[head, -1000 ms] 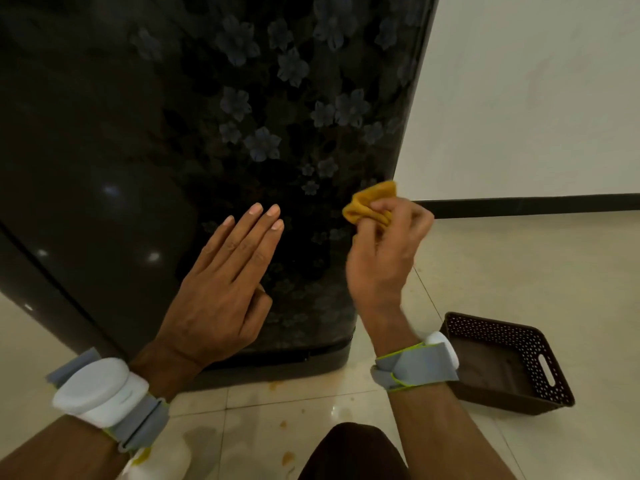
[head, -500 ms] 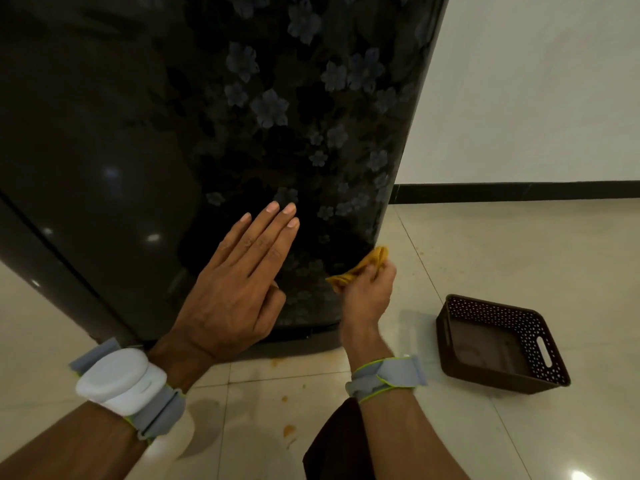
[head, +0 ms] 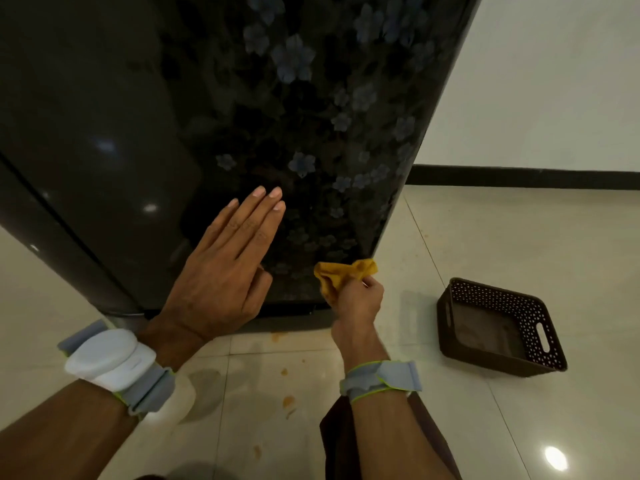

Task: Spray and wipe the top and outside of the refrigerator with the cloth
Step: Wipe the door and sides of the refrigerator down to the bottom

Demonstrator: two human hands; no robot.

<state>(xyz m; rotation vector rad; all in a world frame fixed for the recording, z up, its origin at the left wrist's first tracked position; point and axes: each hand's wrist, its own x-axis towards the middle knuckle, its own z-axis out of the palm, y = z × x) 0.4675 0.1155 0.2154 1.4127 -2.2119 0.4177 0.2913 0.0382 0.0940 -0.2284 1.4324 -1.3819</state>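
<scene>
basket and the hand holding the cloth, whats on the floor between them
Nothing: the head view shows bare floor between the basket and the right hand gripping the cloth.

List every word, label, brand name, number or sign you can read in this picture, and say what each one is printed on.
None: no readable text appears anywhere.
The refrigerator shows only a flower pattern.
The cloth and the basket carry no visible lettering.
</scene>
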